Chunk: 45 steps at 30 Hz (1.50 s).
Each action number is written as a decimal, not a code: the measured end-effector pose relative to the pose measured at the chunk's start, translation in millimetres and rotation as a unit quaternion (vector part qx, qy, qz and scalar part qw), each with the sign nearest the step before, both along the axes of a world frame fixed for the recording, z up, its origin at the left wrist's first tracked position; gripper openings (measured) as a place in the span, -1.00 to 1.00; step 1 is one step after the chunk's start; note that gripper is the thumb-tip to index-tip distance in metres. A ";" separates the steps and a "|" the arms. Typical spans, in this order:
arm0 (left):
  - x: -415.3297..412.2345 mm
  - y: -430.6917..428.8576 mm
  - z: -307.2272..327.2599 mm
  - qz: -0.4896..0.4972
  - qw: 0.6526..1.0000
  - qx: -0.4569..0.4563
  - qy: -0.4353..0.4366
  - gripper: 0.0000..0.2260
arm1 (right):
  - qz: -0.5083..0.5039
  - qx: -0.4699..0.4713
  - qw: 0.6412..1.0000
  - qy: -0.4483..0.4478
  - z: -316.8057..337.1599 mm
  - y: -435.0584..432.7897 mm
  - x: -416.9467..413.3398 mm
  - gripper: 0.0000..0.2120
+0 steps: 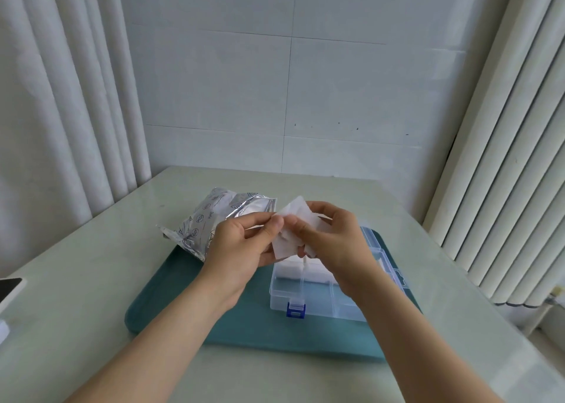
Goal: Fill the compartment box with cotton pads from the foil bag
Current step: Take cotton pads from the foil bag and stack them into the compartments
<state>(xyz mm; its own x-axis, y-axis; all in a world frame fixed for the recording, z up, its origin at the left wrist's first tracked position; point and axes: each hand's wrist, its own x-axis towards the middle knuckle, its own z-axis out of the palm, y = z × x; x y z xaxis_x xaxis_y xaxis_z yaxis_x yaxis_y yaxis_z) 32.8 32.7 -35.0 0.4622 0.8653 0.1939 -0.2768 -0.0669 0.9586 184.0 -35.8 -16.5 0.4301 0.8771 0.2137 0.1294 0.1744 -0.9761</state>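
White square cotton pads (286,245) were pinched by curled left grip (241,245) and right grip (336,243) over clear compartment box (305,295), crinkly foil bag (208,219) beside.

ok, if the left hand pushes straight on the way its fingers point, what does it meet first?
The cotton pads that the left hand pinches, then at once the right hand gripping them from the other side. Both hands hang above the compartment box; the depth between them is unclear.
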 end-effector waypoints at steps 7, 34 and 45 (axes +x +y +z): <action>-3.4 5.8 -2.3 0.051 0.999 -0.012 0.011 -0.86 | -0.028 0.035 0.999 0.012 -5.4 -2.1 5.3 -0.89; 7.3 -18.4 0.0 -0.034 0.998 0.043 0.022 -0.81 | -0.132 0.114 0.985 -0.003 -10.3 -2.1 -12.1 -0.86; 3.3 -15.0 2.4 -0.031 0.991 0.108 0.068 -0.77 | -0.141 0.117 0.983 -0.027 -10.1 -3.2 -10.3 -0.77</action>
